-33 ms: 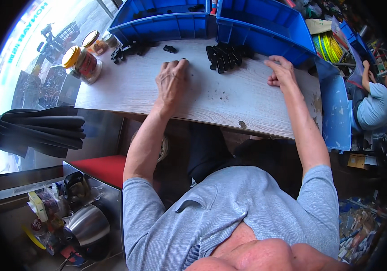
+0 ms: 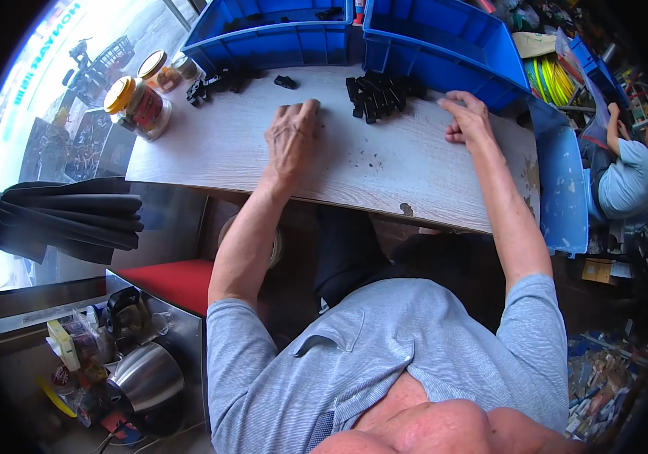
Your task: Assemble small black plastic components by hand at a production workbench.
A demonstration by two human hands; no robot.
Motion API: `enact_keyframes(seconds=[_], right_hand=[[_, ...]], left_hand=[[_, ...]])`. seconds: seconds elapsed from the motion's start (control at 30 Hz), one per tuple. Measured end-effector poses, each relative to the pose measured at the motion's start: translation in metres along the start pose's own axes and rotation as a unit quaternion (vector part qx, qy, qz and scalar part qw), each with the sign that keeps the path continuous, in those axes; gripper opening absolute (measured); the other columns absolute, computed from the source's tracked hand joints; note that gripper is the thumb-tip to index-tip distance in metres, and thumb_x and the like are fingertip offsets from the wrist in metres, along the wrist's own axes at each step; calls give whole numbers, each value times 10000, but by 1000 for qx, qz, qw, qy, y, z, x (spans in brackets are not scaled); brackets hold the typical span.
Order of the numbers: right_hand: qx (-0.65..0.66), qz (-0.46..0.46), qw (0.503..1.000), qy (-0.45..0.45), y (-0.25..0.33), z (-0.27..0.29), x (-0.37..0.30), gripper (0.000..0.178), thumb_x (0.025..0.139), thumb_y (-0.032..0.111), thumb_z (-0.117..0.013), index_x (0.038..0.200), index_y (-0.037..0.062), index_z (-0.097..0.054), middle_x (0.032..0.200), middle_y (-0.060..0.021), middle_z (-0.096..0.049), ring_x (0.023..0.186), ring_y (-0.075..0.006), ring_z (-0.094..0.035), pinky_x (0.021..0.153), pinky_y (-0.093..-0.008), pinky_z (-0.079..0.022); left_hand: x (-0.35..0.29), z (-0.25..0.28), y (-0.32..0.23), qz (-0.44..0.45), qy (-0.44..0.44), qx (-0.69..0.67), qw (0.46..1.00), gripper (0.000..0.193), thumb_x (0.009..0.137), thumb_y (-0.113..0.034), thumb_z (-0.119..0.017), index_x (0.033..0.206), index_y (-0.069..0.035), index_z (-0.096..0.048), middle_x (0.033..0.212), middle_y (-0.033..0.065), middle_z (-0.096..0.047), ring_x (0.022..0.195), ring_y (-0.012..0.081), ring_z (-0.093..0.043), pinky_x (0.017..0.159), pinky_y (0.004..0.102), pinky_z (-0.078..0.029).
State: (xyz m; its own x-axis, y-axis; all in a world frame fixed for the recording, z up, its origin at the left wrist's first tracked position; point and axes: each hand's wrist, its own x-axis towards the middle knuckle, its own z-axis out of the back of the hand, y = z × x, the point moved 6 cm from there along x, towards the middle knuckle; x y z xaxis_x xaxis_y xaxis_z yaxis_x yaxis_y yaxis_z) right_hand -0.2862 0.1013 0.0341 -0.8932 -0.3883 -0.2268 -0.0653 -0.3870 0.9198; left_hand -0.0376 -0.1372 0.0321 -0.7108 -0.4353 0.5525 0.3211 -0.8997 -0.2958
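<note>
On the pale wood-grain table (image 2: 210,159), my left hand (image 2: 292,138) rests knuckles up with its fingers curled under. Whatever they may hold is hidden. A single small black plastic part (image 2: 285,82) lies just beyond it, not touched. Farther right, a cluster of similar black parts (image 2: 375,97) is laid side by side between my two hands. My right hand (image 2: 468,121) is at the right side of the table, close to the blue bin. Its index finger stretches left toward the cluster while the lower fingers bend in, and nothing shows in its grasp.
Two blue bins (image 2: 271,50) (image 2: 445,66) stand along the far edge, the left one with black parts inside. More black parts (image 2: 214,85) lie at the far left beside lidded jars (image 2: 142,110). A metal kettle (image 2: 146,376) sits lower left. Another person (image 2: 630,178) is at far right.
My left hand has shifted slightly to the right across the table, still curled. My right hand has edged a little to the left. The black parts stay where they were.
</note>
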Motion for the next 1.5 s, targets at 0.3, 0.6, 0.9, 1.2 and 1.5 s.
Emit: enact_keyframes(seconds=[0.3,0.6,0.9,1.2,1.5], right_hand=[[-120,30,992,20,12,-37,17,320,858,263,-782,1113,86,-706,701,-65,-614,484,-120,-579,415,-287,-523],[-88,-24,990,103,-3,-33,-26,269,884,307,-775,948,85,-637,577,4,-533,439,-88,-546,387,-268,-498],[-25,15,992,123,-5,-18,-41,367,849,145,-746,1194,89,-637,559,7,-533,454,-89,-569,407,-284,-524],[-168,-16,975,145,-3,-29,-36,356,876,213,-727,1219,129,-679,590,-37,-563,440,-118,-559,395,-288,-489],[-78,-49,980,176,-1,-32,-63,348,862,182,-742,1183,73,-660,599,11,-552,435,-98,-554,381,-269,-459]], left_hand=[[-4,-4,-14,-16,29,-18,999,285,834,-52,-680,1115,-98,-661,1005,105,-735,1003,338,-669,821,442,-545],[-6,0,-8,-20,-11,-62,998,263,851,-71,-701,1113,-89,-685,977,119,-748,964,330,-692,851,422,-547],[-33,-12,-34,78,-7,-321,944,267,906,-91,-709,1170,-52,-704,962,106,-761,786,138,-704,695,282,-556],[-32,-20,-66,52,23,-330,942,239,906,-86,-704,1141,-48,-702,952,109,-753,795,169,-721,656,310,-566],[-11,-12,-106,-43,-6,-275,961,268,853,-52,-713,1121,-59,-707,990,134,-731,903,331,-692,798,395,-559]])
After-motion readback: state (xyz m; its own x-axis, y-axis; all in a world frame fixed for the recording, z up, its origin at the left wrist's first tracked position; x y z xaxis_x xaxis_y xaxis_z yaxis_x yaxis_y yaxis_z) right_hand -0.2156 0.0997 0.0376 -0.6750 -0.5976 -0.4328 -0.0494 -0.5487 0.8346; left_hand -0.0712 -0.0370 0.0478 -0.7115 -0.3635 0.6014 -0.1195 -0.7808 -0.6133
